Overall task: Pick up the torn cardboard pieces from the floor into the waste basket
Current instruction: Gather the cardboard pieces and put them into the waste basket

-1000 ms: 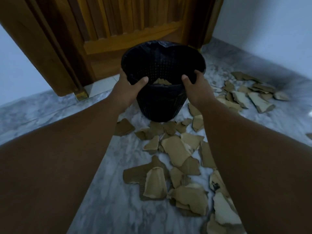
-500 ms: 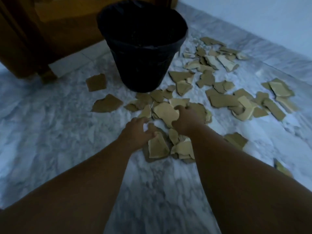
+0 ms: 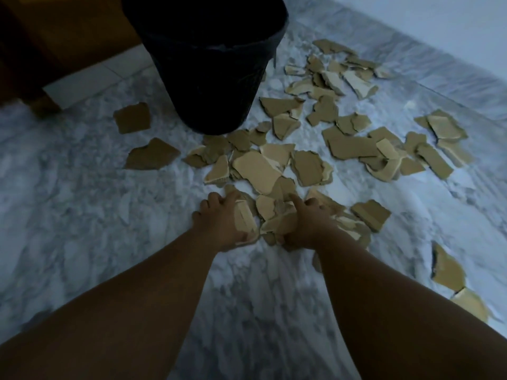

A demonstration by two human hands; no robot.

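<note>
Torn brown cardboard pieces (image 3: 259, 168) lie scattered over the marble floor (image 3: 82, 215), from below the black waste basket (image 3: 211, 78) out to the right. The basket stands upright at the top centre. Both my hands are down on the nearest heap. My left hand (image 3: 222, 220) curls its fingers round a pale cardboard piece (image 3: 245, 219) at the heap's left side. My right hand (image 3: 304, 223) grips bunched pieces (image 3: 277, 223) at the heap's middle, with the forefinger pointing forward.
A wooden door and frame (image 3: 55, 37) stand behind the basket at the upper left. A white wall (image 3: 439, 28) runs along the upper right. More cardboard pieces (image 3: 447, 270) lie apart at the right edge.
Both hands let go of the basket rim a second ago and came down to the floor. They have since drawn nearer to me, closing on the pieces of the nearest heap.
</note>
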